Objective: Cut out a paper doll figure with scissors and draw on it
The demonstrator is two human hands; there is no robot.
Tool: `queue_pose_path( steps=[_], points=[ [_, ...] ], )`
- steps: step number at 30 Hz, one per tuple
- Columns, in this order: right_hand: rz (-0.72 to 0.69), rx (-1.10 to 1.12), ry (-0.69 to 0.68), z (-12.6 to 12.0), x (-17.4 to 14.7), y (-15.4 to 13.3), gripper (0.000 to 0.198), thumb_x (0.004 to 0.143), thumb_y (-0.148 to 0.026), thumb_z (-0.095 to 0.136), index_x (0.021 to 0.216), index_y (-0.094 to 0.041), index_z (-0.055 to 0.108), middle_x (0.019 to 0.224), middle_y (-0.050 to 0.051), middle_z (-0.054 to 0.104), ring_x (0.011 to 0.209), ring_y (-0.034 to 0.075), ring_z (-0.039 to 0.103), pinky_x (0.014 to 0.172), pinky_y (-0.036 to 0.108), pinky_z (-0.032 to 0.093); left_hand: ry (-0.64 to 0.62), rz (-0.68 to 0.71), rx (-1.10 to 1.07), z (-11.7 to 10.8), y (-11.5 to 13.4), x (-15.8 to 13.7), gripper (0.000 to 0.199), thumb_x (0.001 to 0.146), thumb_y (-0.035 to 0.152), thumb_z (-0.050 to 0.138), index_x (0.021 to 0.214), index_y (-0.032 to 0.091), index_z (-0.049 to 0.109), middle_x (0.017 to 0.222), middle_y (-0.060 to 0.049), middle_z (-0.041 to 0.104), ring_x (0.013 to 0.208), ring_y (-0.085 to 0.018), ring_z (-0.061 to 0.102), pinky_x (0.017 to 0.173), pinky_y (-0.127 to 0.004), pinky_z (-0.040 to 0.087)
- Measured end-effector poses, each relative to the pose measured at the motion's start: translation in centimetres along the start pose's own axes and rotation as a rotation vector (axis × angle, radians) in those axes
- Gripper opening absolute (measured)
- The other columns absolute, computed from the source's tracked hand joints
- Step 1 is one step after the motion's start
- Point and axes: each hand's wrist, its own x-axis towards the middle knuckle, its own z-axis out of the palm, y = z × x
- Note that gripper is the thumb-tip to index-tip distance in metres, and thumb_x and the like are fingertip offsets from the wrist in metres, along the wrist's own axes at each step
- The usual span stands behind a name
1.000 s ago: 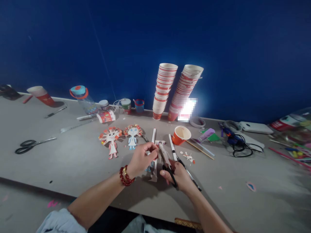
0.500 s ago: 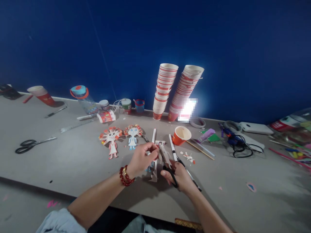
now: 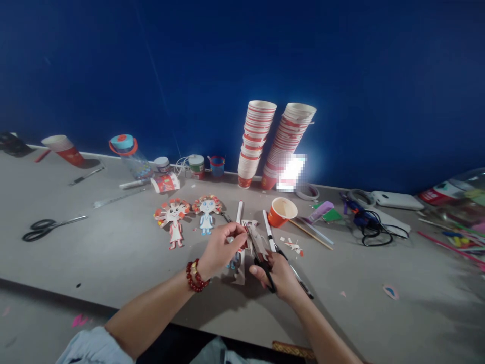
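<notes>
My left hand (image 3: 219, 251), with red bead bracelets at the wrist, has its thumb and forefinger pinched on a small red-and-white paper piece (image 3: 243, 244), mostly hidden by the fingers. My right hand (image 3: 283, 277) grips black-handled scissors (image 3: 270, 279), whose blades point up and left beside that piece. Cut paper scraps (image 3: 257, 237) lie under and around the blades. Partly behind my left hand is a blue-outlined paper figure (image 3: 232, 263). Two paper dolls, one outlined in red (image 3: 176, 233) and one in blue (image 3: 206, 222), lie to the left.
Two tall stacks of paper cups (image 3: 252, 146) stand against the blue wall. A short orange cup (image 3: 278, 217), markers (image 3: 269, 227) and a wooden stick (image 3: 314, 235) are close to my right hand. Another pair of scissors (image 3: 44, 227) lies left; a glue gun (image 3: 366, 217) with a black cord lies right.
Almost nothing differs. My right hand and the scissors have shifted very slightly left, and the whole view has moved a little; my left hand keeps its pinch.
</notes>
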Motion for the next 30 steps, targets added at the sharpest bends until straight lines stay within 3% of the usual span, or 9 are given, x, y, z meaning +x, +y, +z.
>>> queue_pose_path(
  steps=[5,9,17,24,30],
  points=[
    [0.005,0.026,0.024,0.0,0.1,0.4,0.051,0.067,-0.065,0.071,0.075,-0.020,0.048,0.056,-0.006,0.041,0.044,0.011,0.041,0.042,0.022,0.033,-0.053,0.000,-0.079,0.3,0.1,-0.3,0.014,0.084,0.028,0.054,0.075,0.017,0.056,0.069,0.000,0.057,0.067,-0.013,0.053,0.064,-0.023,0.042],
    [-0.081,-0.071,0.081,-0.2,0.2,0.1,0.050,0.071,-0.066,0.067,0.075,-0.018,0.052,0.059,-0.005,0.035,0.053,0.011,0.036,0.047,0.022,0.030,-0.084,0.041,-0.028,0.7,-0.2,-0.5,0.012,0.081,0.024,0.056,0.072,0.017,0.053,0.069,0.001,0.053,0.067,-0.012,0.049,0.063,-0.023,0.040],
    [-0.052,-0.032,0.057,0.0,0.2,0.5,0.053,0.070,-0.067,0.067,0.084,-0.017,0.058,0.056,-0.005,0.042,0.050,0.012,0.040,0.045,0.022,0.033,-0.086,-0.071,-0.133,1.3,-0.8,-0.5,0.013,0.078,0.024,0.056,0.068,0.018,0.050,0.065,0.002,0.051,0.063,-0.011,0.048,0.059,-0.022,0.039],
    [-0.138,0.025,-0.063,-0.2,0.2,-0.9,0.061,0.077,-0.071,0.057,0.102,-0.015,0.059,0.069,0.001,0.056,0.063,0.018,0.052,0.056,0.025,0.042,-0.087,-0.114,-0.221,1.3,-1.0,-0.2,0.011,0.074,0.022,0.057,0.067,0.018,0.049,0.063,0.003,0.049,0.060,-0.010,0.047,0.059,-0.022,0.038],
    [-0.148,-0.067,-0.039,-0.2,0.1,-0.9,0.053,0.079,-0.070,0.054,0.076,-0.018,0.050,0.064,-0.002,0.051,0.060,0.015,0.047,0.054,0.024,0.037,-0.021,-0.052,-0.169,1.0,-1.0,0.1,0.011,0.077,0.025,0.058,0.071,0.017,0.055,0.067,0.001,0.052,0.065,-0.012,0.048,0.062,-0.022,0.039]
  ],
)
